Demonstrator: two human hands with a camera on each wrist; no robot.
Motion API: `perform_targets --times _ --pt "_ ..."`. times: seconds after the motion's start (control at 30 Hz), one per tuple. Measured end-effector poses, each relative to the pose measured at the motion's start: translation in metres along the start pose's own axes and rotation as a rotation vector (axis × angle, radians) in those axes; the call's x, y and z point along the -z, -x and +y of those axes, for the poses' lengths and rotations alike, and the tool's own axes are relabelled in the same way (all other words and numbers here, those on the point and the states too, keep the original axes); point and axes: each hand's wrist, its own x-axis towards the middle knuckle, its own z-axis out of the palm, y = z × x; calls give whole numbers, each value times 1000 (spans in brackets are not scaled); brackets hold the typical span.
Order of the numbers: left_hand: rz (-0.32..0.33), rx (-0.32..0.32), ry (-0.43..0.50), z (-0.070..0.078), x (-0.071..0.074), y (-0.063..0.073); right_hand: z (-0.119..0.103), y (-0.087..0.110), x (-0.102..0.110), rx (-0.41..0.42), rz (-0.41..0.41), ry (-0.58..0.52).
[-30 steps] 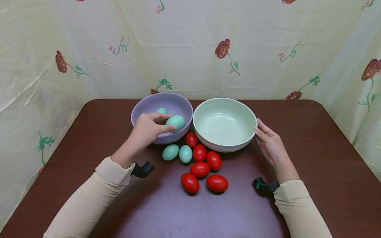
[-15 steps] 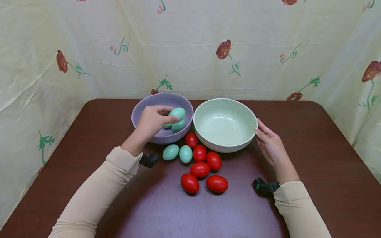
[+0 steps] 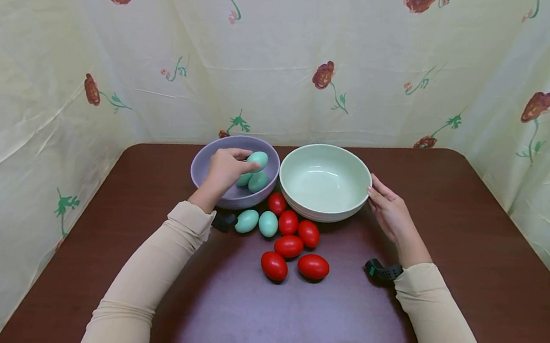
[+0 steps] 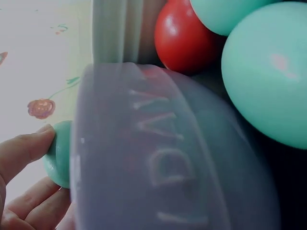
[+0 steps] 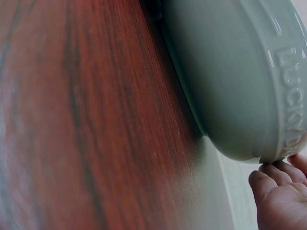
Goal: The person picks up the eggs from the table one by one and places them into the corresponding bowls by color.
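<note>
Left grip (image 3: 225, 167) pinches green egg (image 3: 258, 160) at purple bowl's (image 3: 245, 202) mouth, two more green eggs (image 3: 258, 182) inside; right grip (image 3: 390, 209) relaxed, not closed, fingertips against pale green bowl (image 3: 322, 214); two loose green eggs (image 3: 268, 224), six red eggs (image 3: 289, 247) on worktop (image 3: 258, 326)

We see pale cloth (image 3: 257, 52) with red flowers hanging behind the far, left and right edges of a dark wooden table (image 3: 489, 244), its near middle glossy with light.
</note>
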Motion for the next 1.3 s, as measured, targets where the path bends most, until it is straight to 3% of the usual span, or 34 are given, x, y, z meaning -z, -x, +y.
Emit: perform_targets --times 0.4,0.73,1.03,1.3 --pt "67 31 49 -5 -10 -15 0 0 0 7 -5 -7" --pt "114 24 -25 -12 -18 -25 -2 1 -2 5 -11 3" --pt "109 23 -27 -15 -25 -27 -1 1 -2 -3 -8 6" --pt "101 -17 -112 -19 -29 -29 1 -1 0 16 -12 -13"
